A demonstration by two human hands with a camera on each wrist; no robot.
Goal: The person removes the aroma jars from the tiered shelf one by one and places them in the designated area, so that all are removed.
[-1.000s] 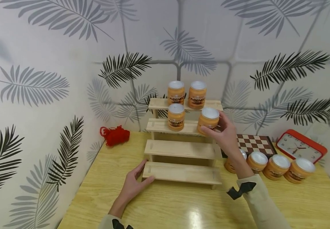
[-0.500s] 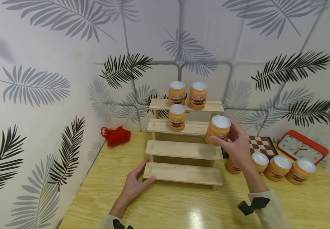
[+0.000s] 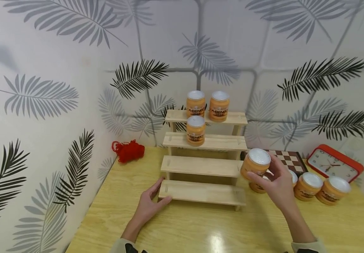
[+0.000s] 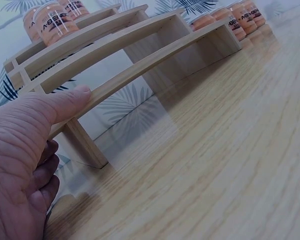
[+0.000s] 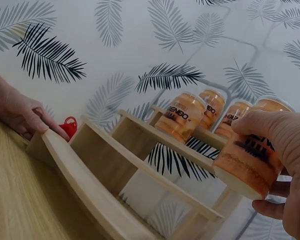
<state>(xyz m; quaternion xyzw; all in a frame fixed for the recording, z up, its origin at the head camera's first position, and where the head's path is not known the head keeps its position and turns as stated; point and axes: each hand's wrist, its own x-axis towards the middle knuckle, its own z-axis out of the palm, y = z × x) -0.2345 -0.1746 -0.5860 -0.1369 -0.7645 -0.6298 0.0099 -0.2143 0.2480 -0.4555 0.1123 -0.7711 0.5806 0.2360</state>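
My right hand [image 3: 281, 184] holds an orange jar [image 3: 254, 164] with a silver-white lid, thumb in front and fingers behind. The jar is in the air off the right end of a four-step wooden display shelf [image 3: 201, 191]. In the right wrist view its base [image 5: 240, 187] is tilted and touches nothing visible. At the shelf's lower left end, my left hand [image 3: 147, 205] grips the bottom board, thumb on top and other fingers curled below, as the left wrist view shows. Two similar jars [image 3: 219, 107] stand on the top step. One jar [image 3: 196, 131] stands on the second step.
Right of the shelf, several more orange jars [image 3: 308, 186] stand in a row on the wooden table [image 3: 182, 228], partly behind my right hand. Behind them are a checkered board [image 3: 287, 160] and a red-framed clock [image 3: 332, 165]. A red yarn bundle [image 3: 128, 151] lies left.
My right hand has lifted the jar off the right part of the second step and carried it right and down, past the shelf's end. The left hand keeps its place.
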